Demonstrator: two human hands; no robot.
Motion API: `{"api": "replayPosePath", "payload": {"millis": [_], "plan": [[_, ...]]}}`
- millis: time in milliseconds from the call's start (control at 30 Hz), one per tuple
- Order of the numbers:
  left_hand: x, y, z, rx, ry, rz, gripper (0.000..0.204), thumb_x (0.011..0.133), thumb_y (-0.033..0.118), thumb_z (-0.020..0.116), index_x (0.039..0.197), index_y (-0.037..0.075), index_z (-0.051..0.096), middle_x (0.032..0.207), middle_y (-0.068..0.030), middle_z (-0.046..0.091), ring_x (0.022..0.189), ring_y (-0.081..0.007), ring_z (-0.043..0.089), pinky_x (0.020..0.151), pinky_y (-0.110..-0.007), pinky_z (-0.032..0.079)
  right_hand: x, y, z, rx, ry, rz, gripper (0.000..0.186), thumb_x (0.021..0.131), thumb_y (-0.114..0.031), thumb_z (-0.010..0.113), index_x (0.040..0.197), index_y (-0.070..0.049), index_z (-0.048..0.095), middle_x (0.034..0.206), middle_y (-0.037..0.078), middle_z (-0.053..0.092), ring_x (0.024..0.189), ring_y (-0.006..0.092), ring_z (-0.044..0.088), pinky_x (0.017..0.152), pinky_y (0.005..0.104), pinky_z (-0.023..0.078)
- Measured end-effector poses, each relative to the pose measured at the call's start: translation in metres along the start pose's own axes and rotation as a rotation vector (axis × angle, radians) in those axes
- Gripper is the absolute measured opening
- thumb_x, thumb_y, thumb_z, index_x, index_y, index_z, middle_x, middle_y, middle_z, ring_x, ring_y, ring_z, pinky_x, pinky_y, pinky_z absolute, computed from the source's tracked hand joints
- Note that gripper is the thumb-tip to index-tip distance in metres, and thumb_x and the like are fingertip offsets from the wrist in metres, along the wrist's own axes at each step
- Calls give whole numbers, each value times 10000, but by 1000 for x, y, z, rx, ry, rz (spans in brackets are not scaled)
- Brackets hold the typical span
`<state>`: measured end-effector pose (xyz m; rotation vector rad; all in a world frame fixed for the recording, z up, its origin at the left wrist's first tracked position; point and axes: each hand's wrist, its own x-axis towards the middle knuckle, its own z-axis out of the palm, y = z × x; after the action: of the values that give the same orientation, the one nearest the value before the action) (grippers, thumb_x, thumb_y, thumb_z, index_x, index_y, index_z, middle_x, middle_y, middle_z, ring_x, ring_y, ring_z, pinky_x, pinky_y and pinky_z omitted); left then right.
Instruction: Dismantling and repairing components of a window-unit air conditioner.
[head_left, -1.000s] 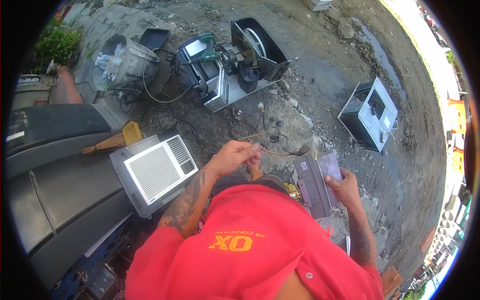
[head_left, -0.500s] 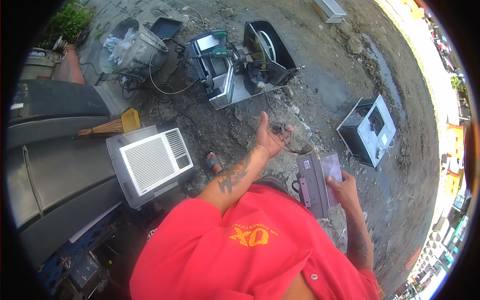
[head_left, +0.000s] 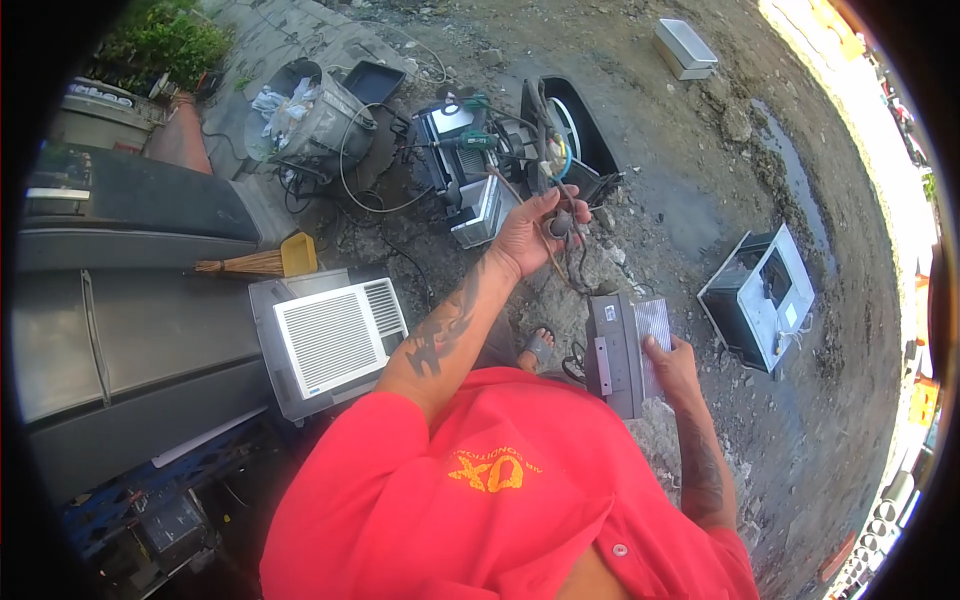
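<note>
My left hand is stretched forward, fingers curled round a bundle of dark and tan wires with a small dark part and coloured connectors. The bundle trails down to a grey metal housing with ribbed silver fins. My right hand grips that housing at its right side, thumb on the fins. Beyond my left hand lie a partly dismantled air conditioner with green power tools on it and a black casing with a white ring inside.
A white-grilled air conditioner is at left beside a dark vehicle, a broom and yellow dustpan. A bucket and tray lie behind. An open metal cabinet and box stand on muddy ground at right.
My left hand has reached forward and up, lifting the wires toward the dismantled unit. My right hand still holds the finned housing, a little higher in the view. My view has shifted.
</note>
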<state>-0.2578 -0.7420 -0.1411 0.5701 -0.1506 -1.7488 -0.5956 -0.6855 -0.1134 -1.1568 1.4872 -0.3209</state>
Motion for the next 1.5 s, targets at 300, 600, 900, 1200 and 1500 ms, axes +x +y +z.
{"api": "replayPosePath", "payload": {"millis": [300,600,900,1200,1500], "plan": [[59,120,-13,199,125,105,138,911,152,695,1024,98,638,803,-46,659,781,-222,670,647,-366,514,83,-27,63,54,17,47,599,839,-459,776,1079,79,664,895,111,707,719,146,638,645,312,511],[142,177,-67,330,175,10,224,1009,299,569,963,93,646,831,-32,671,836,-198,676,752,-356,489,184,-39,142,166,78,203,648,869,-518,726,1125,71,639,963,100,690,808,161,639,721,326,512],[204,218,-131,545,227,-150,311,1032,371,514,1030,87,639,1026,-59,669,1006,-170,599,891,-410,484,293,-2,203,431,8,335,781,871,-630,650,1160,93,580,1045,120,675,899,176,647,800,332,516],[222,203,-212,554,270,-108,260,1041,298,508,1015,77,644,1077,-78,672,1028,-179,591,926,-417,489,391,65,264,452,-1,307,702,892,-539,687,1174,97,598,1031,115,682,884,162,640,807,316,510],[242,186,-266,627,266,-84,278,1040,290,510,1024,43,638,1077,-104,672,1037,-190,595,941,-418,502,440,126,310,505,25,300,775,862,-530,728,1265,107,552,1123,128,655,955,172,619,869,313,491]]}}
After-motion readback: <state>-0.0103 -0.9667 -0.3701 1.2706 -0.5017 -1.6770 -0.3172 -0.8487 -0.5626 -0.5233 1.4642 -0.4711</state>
